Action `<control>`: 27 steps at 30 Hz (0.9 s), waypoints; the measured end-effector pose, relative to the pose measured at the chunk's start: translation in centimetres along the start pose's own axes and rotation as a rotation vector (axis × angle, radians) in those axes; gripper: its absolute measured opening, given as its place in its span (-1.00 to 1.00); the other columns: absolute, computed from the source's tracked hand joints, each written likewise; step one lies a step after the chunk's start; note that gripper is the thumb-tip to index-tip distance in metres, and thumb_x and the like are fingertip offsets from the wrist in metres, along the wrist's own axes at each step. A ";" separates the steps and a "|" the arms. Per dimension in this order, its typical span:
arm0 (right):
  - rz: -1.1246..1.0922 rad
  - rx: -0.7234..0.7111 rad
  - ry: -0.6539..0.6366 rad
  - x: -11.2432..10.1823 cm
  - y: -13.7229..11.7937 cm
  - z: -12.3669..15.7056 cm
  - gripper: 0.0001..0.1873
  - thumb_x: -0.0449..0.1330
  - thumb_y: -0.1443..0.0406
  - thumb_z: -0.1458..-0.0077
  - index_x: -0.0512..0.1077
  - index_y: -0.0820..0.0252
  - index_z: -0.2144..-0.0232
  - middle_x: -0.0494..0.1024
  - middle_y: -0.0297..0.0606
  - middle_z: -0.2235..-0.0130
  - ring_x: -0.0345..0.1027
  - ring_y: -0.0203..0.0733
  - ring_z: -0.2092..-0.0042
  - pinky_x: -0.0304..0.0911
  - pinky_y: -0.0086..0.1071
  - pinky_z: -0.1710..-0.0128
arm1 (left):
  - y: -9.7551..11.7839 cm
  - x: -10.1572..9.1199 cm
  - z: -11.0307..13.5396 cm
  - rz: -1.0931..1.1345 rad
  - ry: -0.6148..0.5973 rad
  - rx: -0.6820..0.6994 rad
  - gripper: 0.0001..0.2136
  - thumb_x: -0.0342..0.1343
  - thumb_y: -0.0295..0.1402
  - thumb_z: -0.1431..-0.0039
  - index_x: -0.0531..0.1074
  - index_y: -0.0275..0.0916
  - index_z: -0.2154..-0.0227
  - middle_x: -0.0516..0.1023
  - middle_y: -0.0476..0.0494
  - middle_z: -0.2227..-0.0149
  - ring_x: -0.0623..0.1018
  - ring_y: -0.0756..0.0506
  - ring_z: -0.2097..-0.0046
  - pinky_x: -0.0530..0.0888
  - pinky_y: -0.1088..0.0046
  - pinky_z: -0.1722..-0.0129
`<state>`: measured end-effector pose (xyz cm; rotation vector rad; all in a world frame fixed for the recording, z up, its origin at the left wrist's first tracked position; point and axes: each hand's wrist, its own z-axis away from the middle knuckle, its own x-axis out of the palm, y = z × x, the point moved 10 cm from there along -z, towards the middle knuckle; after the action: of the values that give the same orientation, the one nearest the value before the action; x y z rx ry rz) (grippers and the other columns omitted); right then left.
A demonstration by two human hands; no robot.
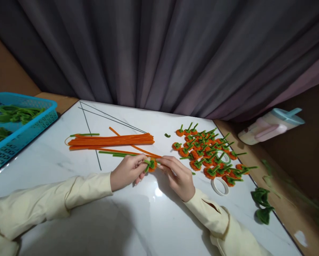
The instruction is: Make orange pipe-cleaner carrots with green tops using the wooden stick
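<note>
My left hand (pixel 128 170) pinches a small orange pipe-cleaner pumpkin with a green stem (pixel 151 164) just above the white table (pixel 69 167). My right hand (pixel 177 175) grips the same piece from the right, fingers closed on the orange pipe cleaner that trails from it. A bundle of orange pipe cleaners (pixel 111 140) lies just beyond my hands. A pile of finished orange pumpkins with green stems (pixel 209 154) sits to the right.
A blue basket (pixel 28 128) with green leaf pieces stands at the left. Thin wires (pixel 95 117) lie on the table. A white tape ring (pixel 219 186), green leaf pieces (pixel 261 204) and a lidded jug (pixel 271 125) are at the right. A dark curtain hangs behind.
</note>
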<state>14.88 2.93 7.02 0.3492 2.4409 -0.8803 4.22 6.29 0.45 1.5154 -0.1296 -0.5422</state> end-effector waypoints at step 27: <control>-0.031 0.100 -0.024 1.4 1.8 0.4 -0.83 0.06 0.45 -0.11 0.34 0.22 0.22 0.41 -0.16 0.30 0.32 -0.25 0.26 0.30 -0.41 0.28 | -0.5 1.5 0.0 -0.116 -0.107 0.110 -0.81 -0.27 -0.29 -0.26 0.18 -0.25 0.36 0.32 0.08 0.56 0.33 0.12 0.64 0.27 0.66 0.67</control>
<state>14.58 4.10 5.01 0.3350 2.3920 -1.0163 5.36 5.71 -0.38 1.6078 -0.1576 -0.7191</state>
